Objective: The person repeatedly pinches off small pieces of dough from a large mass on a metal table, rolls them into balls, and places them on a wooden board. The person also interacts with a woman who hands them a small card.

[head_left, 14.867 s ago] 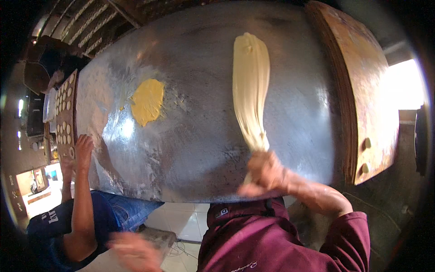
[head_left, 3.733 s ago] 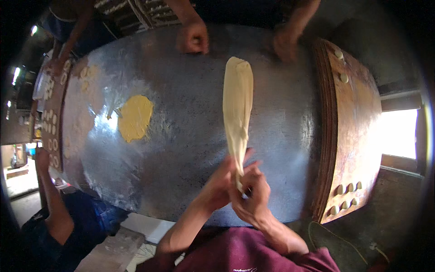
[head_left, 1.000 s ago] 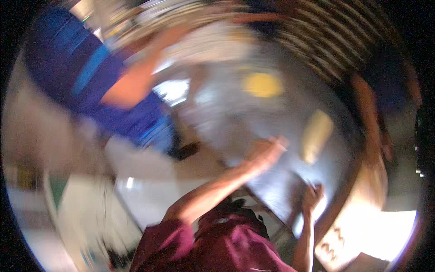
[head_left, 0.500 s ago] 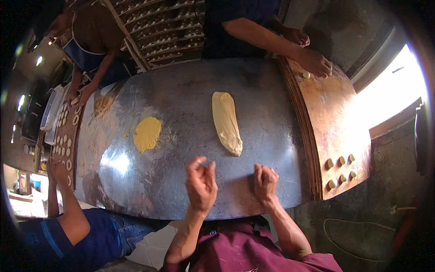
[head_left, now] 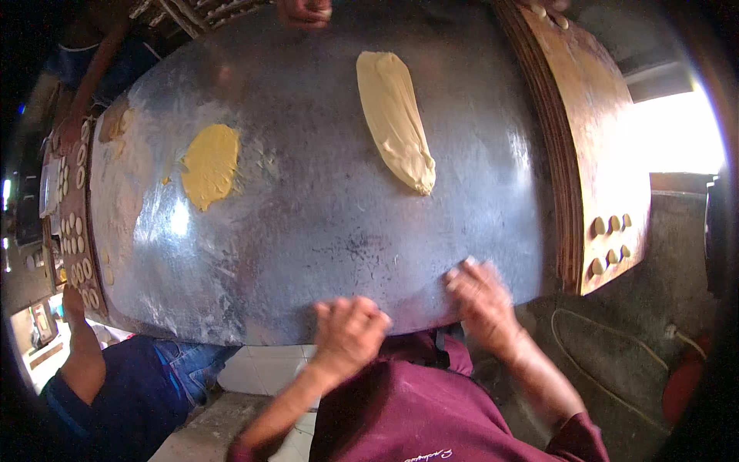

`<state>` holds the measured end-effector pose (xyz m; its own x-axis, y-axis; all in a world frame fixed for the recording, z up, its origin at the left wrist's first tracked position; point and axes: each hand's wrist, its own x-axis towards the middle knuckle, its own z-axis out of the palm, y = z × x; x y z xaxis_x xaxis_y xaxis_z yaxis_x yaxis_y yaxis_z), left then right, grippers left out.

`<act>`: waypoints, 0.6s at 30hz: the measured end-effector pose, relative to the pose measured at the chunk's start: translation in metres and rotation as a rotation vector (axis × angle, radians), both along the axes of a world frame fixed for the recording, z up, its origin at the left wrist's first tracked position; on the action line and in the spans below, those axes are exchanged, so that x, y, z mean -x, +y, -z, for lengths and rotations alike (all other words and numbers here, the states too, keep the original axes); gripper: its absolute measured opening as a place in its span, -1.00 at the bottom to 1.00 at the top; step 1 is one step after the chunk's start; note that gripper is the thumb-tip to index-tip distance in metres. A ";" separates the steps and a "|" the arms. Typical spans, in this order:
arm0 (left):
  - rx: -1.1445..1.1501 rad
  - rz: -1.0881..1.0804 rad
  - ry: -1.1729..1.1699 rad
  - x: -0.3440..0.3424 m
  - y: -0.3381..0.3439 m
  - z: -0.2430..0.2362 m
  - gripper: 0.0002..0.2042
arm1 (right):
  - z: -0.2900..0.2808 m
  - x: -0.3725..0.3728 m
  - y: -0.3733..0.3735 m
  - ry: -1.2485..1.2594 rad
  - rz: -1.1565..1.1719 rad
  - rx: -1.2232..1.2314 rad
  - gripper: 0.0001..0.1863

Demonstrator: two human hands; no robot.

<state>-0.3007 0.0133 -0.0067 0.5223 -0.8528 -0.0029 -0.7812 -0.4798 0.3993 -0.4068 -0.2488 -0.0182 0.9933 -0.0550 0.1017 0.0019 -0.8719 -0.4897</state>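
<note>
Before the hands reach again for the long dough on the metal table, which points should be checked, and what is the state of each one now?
1. Both hands free: ok. The left hand and right hand rest at the near edge of the metal table, holding nothing.
2. Long dough strip lies fully on the table: ok, apart from both hands.
3. Path from hands to strip bare: ok, only metal between.
4. Yellow dough patch out of the way: ok, it lies far to the left.
5. Another person's hand at the far edge: not ok, close to the strip's far end.
6. Surface floured enough: cannot tell.
</note>
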 end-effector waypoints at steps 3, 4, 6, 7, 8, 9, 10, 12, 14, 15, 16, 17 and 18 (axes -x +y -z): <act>0.008 -0.065 -0.112 -0.068 -0.037 -0.002 -0.81 | -0.021 -0.046 -0.035 0.009 0.136 0.211 -0.35; 0.088 -0.110 -0.126 -0.069 -0.067 0.001 -0.80 | -0.026 -0.076 -0.019 -0.035 0.220 0.173 -0.31; 0.086 -0.131 -0.118 -0.040 -0.092 0.003 -0.83 | 0.003 -0.081 0.016 -0.111 0.239 -0.076 -0.28; 0.088 -0.059 -0.072 -0.021 -0.072 0.002 -0.87 | 0.006 -0.058 0.024 -0.110 0.112 -0.099 -0.32; 0.082 0.017 -0.029 -0.012 -0.050 0.003 -0.90 | 0.005 -0.030 0.024 -0.063 0.021 -0.130 -0.32; 0.065 0.021 -0.062 -0.018 -0.033 -0.003 -0.92 | 0.004 -0.015 0.003 -0.071 -0.022 -0.106 -0.31; 0.056 0.034 -0.081 -0.026 -0.018 -0.005 -0.94 | -0.003 -0.004 -0.011 -0.066 -0.053 -0.073 -0.29; 0.070 -0.026 -0.152 -0.066 -0.038 0.006 -0.89 | -0.004 -0.031 -0.050 -0.098 0.118 0.063 -0.22; 0.177 -0.117 -0.200 -0.091 -0.088 0.011 -0.86 | -0.014 -0.085 -0.039 -0.129 0.284 0.101 -0.16; 0.103 -0.089 -0.149 -0.073 -0.099 0.006 -0.85 | -0.007 -0.095 -0.015 -0.170 0.351 -0.046 -0.13; 0.036 -0.073 -0.109 -0.053 -0.103 0.000 -0.83 | 0.005 -0.085 0.002 -0.180 0.247 -0.128 -0.15; 0.057 -0.002 -0.056 -0.033 -0.087 -0.001 -0.84 | 0.001 -0.063 0.009 -0.103 0.155 -0.099 -0.16; 0.103 0.052 0.021 -0.021 -0.058 0.002 -0.84 | 0.002 -0.042 0.007 -0.038 0.049 -0.093 -0.17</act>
<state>-0.2796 -0.0447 -0.0088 0.4785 -0.8748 0.0759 -0.7947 -0.3946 0.4613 -0.3645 -0.2422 -0.0200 0.9847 -0.1142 0.1316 -0.0194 -0.8224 -0.5685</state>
